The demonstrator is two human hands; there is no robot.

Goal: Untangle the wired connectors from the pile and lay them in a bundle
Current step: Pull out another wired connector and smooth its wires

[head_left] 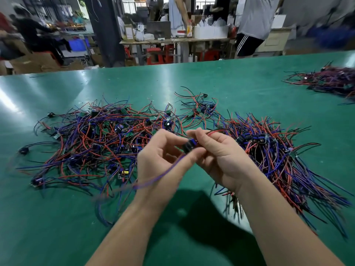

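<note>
Two bare forearms come in from the bottom edge, and the hands meet mid-frame above the green surface. L hand and R hand both pinch one wired connector, a small dark block w/ blue on it, held up off the surface. L fingers curl over it from the left w/ the thumb underneath. R fingers curl in from the right; R thumb not clearly seen. So the connector sits right btw the two sets of fingertips, touching both. Its blue wire drops from under the L thumb and runs down-left across the L wrist, blurred toward its end. A red wire leaves the block to the right, over the R fingers.

Pile: loose tangle of red, blue and black wires w/ small boards and plugs, on the surface left of and behind the L hand. Bundle: lies just right of the R hand, connectors grouped at its upper-left end, wires fanning down-right roughly parallel. Small clump sits behind the hands, btw pile and bundle. Another heap lies far right, well apart and blurred.

Bkgd: workshop benches, boxes, red stools, several people, all out of focus.
</note>
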